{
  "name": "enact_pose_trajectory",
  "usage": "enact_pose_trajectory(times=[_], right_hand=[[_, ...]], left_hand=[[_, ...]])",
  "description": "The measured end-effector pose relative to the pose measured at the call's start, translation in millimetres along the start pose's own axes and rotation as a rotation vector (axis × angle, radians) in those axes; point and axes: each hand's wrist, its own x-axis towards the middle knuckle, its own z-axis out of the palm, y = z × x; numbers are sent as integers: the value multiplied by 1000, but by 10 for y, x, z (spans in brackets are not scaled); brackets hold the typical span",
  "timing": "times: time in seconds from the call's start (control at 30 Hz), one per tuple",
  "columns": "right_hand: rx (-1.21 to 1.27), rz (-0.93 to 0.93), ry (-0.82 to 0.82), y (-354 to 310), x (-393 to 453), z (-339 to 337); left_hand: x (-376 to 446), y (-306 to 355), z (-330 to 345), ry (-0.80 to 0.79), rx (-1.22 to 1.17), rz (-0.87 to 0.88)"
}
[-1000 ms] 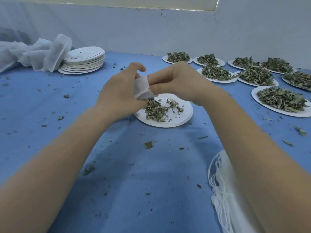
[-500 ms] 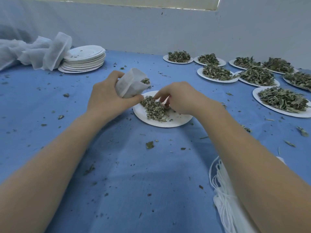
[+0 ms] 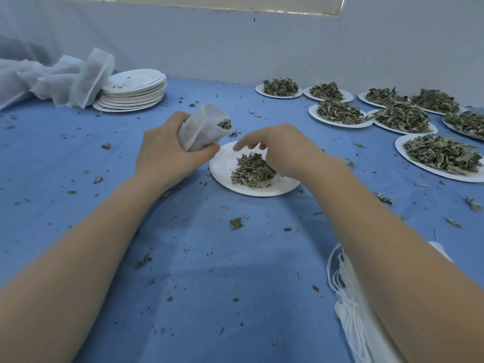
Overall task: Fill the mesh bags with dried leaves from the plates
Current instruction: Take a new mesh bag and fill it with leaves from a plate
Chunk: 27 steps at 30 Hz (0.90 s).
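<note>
- Bench (image 3: 78, 205), covered in blue cloth, is carrying everything; leaf crumbs are lying scattered across it.
- Seven filled plates (image 3: 440, 158) of dried leaves are sitting in rows at far right; some are overlapping, one at the right edge is being cut off by the frame.
- Crumpled white mesh fabric (image 3: 52, 79) is lying at far left, draping onto a stack of empty plates (image 3: 133, 90) beside it.
- Working plate (image 3: 251, 188) is sitting mid-bench between the hands, holding a small heap of leaves (image 3: 251, 170).
- Left hand (image 3: 167, 155) is gripping a white mesh bag (image 3: 201, 127), fingers wrapped round its lower part; the bag is tilting with its mouth toward the plate, a few leaves showing inside the opening.
- Right hand (image 3: 282, 150) is hovering over the heap with fingers curled downward; fingertips are motion-blurred, so whether it is pinching leaves cannot be told.
- Bundle of white drawstring bags (image 3: 351, 305) is lying at near right, mostly hidden under the right forearm.
</note>
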Motion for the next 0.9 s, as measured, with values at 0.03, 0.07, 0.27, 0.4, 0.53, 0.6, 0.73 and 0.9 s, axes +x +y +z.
enact_pose_trajectory(times=[0.03, 0.07, 0.27, 0.4, 0.53, 0.6, 0.73, 0.9], right_hand=[[-4, -6, -13, -6, -5, 8], [-19, -5, -54, -12, -11, 14], [157, 77, -221, 65, -59, -149], [155, 102, -316, 65, -73, -180], [31, 39, -246, 16, -42, -69], [49, 35, -163, 11, -40, -46], [205, 77, -74, 83, -59, -75], [316, 115, 153, 132, -73, -235]], left_hand=[[-1, 4, 2, -4, 2, 0], [-1, 5, 2, -10, 5, -1], [-2, -3, 7, -39, 14, -10], [-11, 5, 3, -73, 81, 24], [-19, 23, 7, -111, 188, 93], [-15, 30, 3, -101, 213, 102], [9, 29, 4, -48, 311, 125], [19, 21, 9, 50, 419, 179]])
